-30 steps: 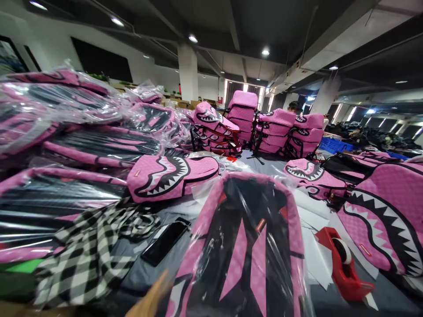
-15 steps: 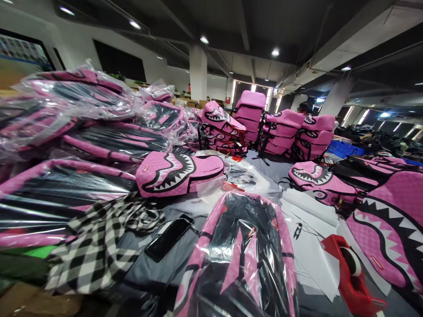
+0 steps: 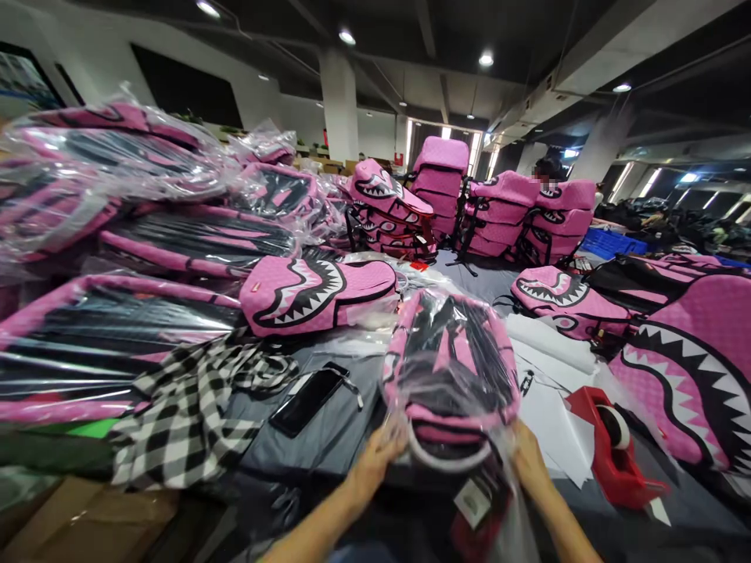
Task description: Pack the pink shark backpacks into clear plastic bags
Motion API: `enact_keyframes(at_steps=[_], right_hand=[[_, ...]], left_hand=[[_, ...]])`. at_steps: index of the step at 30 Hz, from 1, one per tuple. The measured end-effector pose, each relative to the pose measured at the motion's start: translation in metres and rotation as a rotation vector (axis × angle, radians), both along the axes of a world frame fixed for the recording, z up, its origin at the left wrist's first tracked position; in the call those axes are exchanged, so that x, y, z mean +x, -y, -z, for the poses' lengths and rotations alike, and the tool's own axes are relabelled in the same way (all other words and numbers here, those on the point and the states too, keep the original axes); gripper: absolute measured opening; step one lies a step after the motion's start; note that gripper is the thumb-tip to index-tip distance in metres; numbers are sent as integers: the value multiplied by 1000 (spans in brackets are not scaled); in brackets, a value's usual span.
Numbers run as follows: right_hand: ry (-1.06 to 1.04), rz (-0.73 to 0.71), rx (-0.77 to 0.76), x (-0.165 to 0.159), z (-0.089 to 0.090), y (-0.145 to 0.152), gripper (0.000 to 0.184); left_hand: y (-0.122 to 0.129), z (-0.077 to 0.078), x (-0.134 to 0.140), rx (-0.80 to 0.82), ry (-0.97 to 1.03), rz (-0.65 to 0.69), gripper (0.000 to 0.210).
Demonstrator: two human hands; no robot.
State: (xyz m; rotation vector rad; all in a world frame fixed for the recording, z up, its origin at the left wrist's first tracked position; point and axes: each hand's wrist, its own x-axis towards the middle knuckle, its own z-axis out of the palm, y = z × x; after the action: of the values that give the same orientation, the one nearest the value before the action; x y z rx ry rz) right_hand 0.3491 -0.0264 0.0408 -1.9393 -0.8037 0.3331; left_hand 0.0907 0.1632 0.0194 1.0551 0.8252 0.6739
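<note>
A pink and black backpack [image 3: 443,356] lies inside a clear plastic bag [image 3: 504,442] in front of me, its end towards me showing at the bag's mouth. My left hand [image 3: 379,461] is closed on the bag's edge at the near left. On the other side, my right hand [image 3: 528,457] grips the bag's near right edge, its fingers partly hidden by plastic. Between my hands the bag's rim bows in a pale curve. Below it hangs a white tag [image 3: 472,503], blurred, beside something dark red that I cannot make out.
A black phone [image 3: 308,399] and a checkered cloth [image 3: 188,414] lie to the left. Bagged backpacks [image 3: 193,238] are heaped behind them. White paper sheets [image 3: 551,391] and a red tape dispenser [image 3: 616,461] are at the right. Stacked pink backpacks [image 3: 440,184] stand at the back.
Both my hands have come into view, gripping the bag. The bagged backpack has tipped, and its near end now shows at the bag's mouth. The camera view has shifted slightly.
</note>
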Motion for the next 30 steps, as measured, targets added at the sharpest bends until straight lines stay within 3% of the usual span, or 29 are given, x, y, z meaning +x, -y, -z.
enact_keyframes(at_steps=[2, 4, 6, 7, 9, 11, 13, 15, 18, 20, 23, 27, 30], right_hand=[[29, 15, 1, 18, -15, 0, 32], [70, 112, 6, 36, -25, 15, 38], [77, 258, -21, 43, -21, 42, 44], [48, 287, -43, 41, -14, 56, 46], [-65, 231, -70, 26, 3, 77, 48], [-170, 104, -62, 4, 17, 83, 51], [-175, 46, -71, -16, 23, 74, 58], [-114, 58, -114, -28, 22, 59, 60], [-43, 125, -112, -32, 15, 48, 54], [-52, 145, -67, -30, 15, 52, 50], [-140, 111, 0, -33, 22, 66, 45], [-342, 10, 65, -58, 35, 72, 45], [-537, -70, 99, -74, 36, 69, 53]], left_hand=[[-5, -5, -21, 133, -29, -49, 28], [-18, -6, -42, 232, -65, -287, 35], [-21, 1, -60, 147, -70, -543, 38], [-15, 7, -65, 43, -66, -577, 40], [12, 20, -62, -151, -46, -389, 49], [48, 29, -39, -195, -32, -47, 61], [79, 33, -1, -50, -44, 207, 64], [97, 34, 41, 92, -109, 340, 64], [99, 35, 87, 149, -175, 361, 41], [91, 36, 96, 159, -162, 338, 30], [81, 37, 90, 132, -122, 350, 33], [79, 31, 80, -20, 6, 348, 45], [85, 25, 82, -65, 94, 439, 47]])
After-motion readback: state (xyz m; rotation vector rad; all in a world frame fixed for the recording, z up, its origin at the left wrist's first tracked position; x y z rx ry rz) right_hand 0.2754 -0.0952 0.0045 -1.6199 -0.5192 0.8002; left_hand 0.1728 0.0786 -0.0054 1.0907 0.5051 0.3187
